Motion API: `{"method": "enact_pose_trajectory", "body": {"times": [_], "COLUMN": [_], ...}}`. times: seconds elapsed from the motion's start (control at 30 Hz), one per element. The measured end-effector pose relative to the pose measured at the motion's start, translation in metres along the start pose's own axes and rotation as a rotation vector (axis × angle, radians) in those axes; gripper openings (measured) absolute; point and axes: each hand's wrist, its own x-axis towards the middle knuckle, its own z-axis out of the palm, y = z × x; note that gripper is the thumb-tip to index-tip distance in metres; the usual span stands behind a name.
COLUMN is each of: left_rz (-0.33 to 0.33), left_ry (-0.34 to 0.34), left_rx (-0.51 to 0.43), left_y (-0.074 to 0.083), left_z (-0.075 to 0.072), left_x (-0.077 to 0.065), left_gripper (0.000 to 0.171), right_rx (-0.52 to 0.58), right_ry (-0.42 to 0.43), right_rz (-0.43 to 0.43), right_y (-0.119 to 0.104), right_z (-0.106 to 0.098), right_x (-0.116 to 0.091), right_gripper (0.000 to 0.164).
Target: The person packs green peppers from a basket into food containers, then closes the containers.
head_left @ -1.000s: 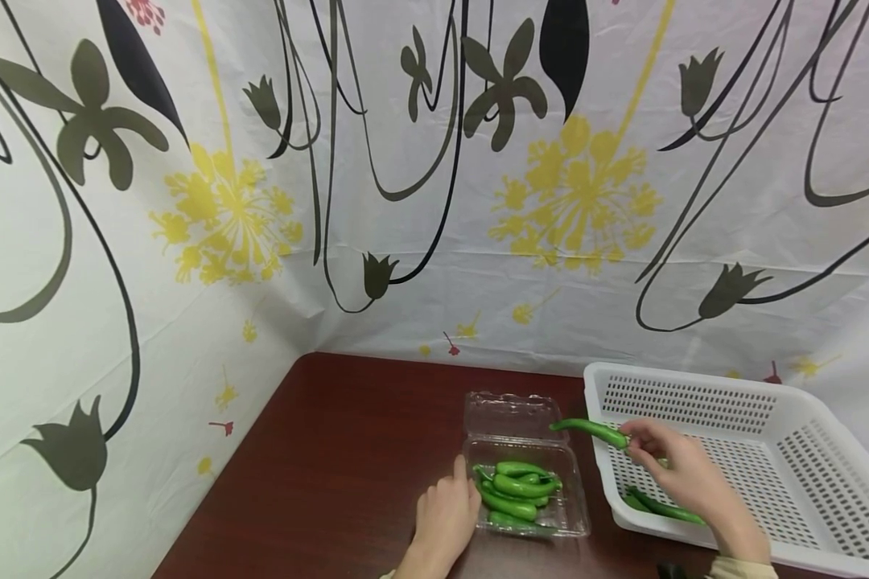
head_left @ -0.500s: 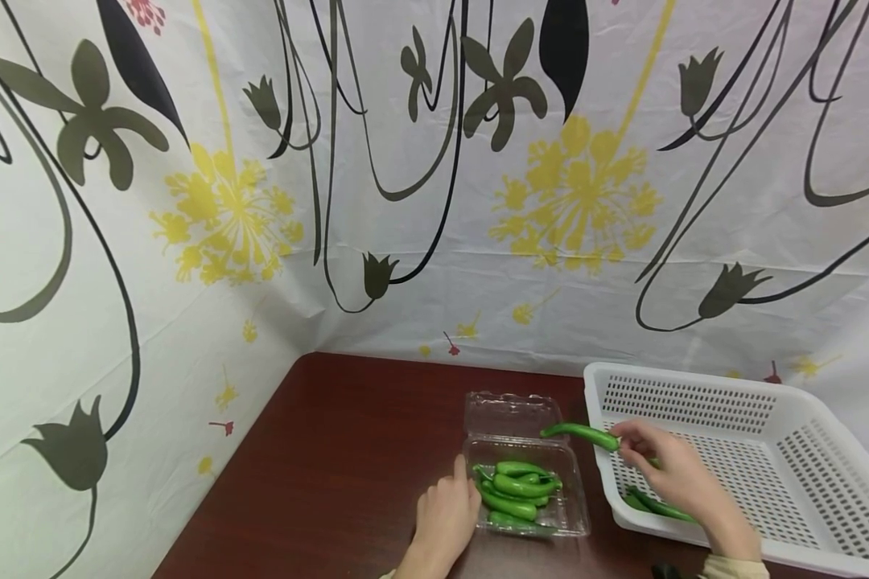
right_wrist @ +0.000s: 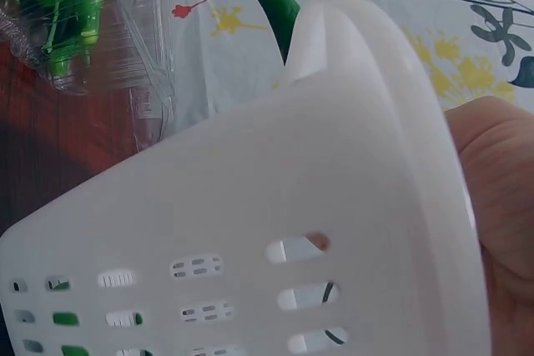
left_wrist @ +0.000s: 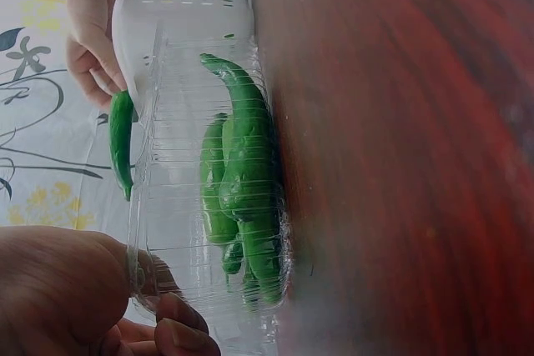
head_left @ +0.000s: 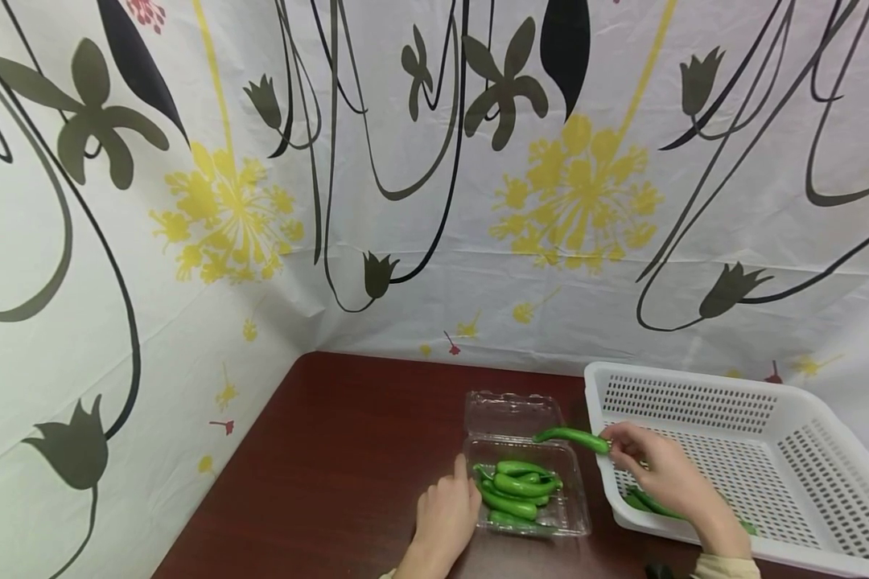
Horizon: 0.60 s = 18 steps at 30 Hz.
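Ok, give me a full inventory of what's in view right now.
Held green pepper: 1, green, pinched in the right hand
Packed peppers: several overlapping, exact count unclear, green, inside the container
Clear container: 1, transparent, lid open, left of the basket
Basket peppers: at least two, green, partly hidden, in the basket
Basket: 1, white, on the table's right
Table: 1, reddish brown, underneath
Patterned sheeting: white with printed flowers, behind and left
Dark object: 1, black, bottom edge, unidentifiable
Sleeves: 2, beige, at the wrists
Left hand: 1, bare, gripping the container
Right hand: 1, bare, at the basket
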Motion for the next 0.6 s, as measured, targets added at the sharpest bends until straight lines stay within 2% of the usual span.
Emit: {"method": "enact_pose_trajectory", "body": {"times": [0.6], "left_rz": [-0.004], "left_ry": [-0.014], "left_rx": [-0.009], "left_y": [0.0008], "left_z": [-0.0013], "left_x": [0.0003], "left_gripper": [0.038], "right_rx": [-0.049], "right_ry": [0.048], "right_rz": [-0.062], "right_y": [-0.0062], "right_z": [0.0005], "right_x": [0.0018], "right_gripper": [0.023]}}
